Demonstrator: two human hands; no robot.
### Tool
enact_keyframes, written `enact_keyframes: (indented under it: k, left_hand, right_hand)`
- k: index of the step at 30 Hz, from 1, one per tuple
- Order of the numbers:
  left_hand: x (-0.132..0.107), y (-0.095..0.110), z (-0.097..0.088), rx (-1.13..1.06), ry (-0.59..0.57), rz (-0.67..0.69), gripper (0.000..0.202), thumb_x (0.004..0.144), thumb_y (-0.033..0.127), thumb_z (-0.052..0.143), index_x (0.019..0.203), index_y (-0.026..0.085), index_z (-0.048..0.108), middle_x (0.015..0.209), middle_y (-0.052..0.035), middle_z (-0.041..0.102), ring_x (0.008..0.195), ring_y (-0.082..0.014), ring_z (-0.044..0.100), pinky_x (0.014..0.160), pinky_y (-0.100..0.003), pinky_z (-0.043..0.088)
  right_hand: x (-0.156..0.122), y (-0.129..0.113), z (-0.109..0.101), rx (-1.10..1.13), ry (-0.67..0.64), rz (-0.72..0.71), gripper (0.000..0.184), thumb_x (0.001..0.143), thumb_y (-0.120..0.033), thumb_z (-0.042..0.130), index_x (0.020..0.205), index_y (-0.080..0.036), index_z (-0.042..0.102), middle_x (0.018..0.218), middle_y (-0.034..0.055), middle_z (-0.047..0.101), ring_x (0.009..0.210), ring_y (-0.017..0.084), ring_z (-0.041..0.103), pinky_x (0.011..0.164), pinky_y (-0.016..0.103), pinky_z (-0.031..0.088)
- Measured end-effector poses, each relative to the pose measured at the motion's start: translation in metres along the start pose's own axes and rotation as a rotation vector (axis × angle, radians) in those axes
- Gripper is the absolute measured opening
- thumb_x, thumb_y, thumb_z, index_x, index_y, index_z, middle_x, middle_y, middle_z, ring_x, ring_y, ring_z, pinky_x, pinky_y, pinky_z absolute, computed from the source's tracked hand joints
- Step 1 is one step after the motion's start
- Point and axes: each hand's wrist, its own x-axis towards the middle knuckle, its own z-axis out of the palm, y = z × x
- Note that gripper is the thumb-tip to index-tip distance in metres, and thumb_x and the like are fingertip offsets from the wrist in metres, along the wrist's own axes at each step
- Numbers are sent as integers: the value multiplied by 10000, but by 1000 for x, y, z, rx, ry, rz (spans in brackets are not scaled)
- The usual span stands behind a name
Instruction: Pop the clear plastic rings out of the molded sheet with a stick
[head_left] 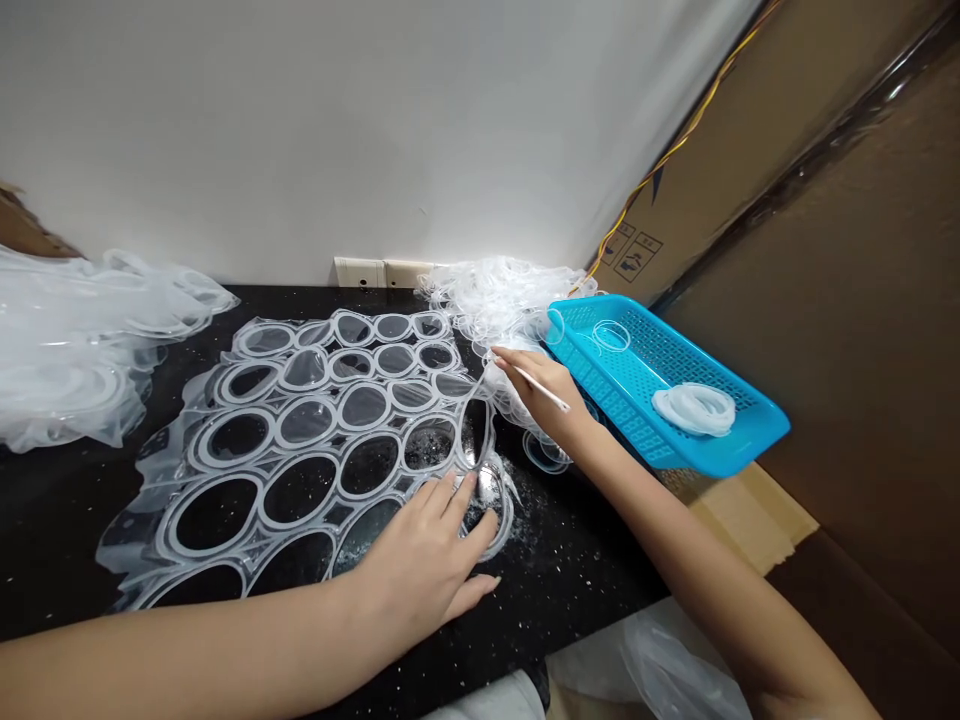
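A translucent silicone-like sheet (pixel 274 420) with rows of ring outlines lies on the black tabletop. My left hand (pixel 427 540) rests on its right end with fingers spread, pressing near the ring at the corner. My right hand (pixel 541 390) is closed on a thin white stick (pixel 546 389), which slants out past the back of the hand. At the fingertips of that hand the sheet's right edge is lifted and stretched upward; whether they also pinch it I cannot make out. Fine clear crumbs lie around the left fingertips.
A tangled heap of clear ring scraps (pixel 495 300) sits against the wall. To the right is a blue basket (pixel 675 350) containing a stack of rings (pixel 694 408) and a loose thin ring. More sheets (pixel 75 340) are piled at left. Cardboard boxes (pixel 847 260) stand along the right side.
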Motion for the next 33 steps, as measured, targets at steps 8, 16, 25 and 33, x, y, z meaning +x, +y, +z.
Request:
enact_keyframes:
  k: [8,16,25,33]
  left_hand:
    - [-1,4,-9,-3,20,27,452,792,527,505,1086,189,563,1138,-170,601,958,-285,593,814,-396,400]
    - [23,-36,-27,-27,-45,24,473,858,469,433,1167,124,523,1166,-179,575,1041,-286,556,816,-388,439]
    - [33,-53,3,41,-52,25,571,808,566,444,1147,122,559,1132,-247,582,1071,-338,543,881,-440,406]
    - [33,-61,3,-34,-23,21,516,812,555,438,1127,167,567,1126,-203,602,1067,-315,551,875,-424,404]
  right_hand:
    - [4,23,-17,-142,114,147,362,917,-368,349,972,-166,644,965,106,672,900,241,618,779,384,483]
    - [13,10,-42,-132,19,245,426,899,-436,363,755,-173,666,658,59,520,657,178,529,573,315,438]
    - [19,-23,-1,586,-460,194,245,886,-310,448,866,-157,639,795,38,630,747,128,574,705,276,496]
    - [11,-12,8,591,-477,250,248,898,-281,434,924,-151,643,850,44,643,823,126,587,768,273,491]
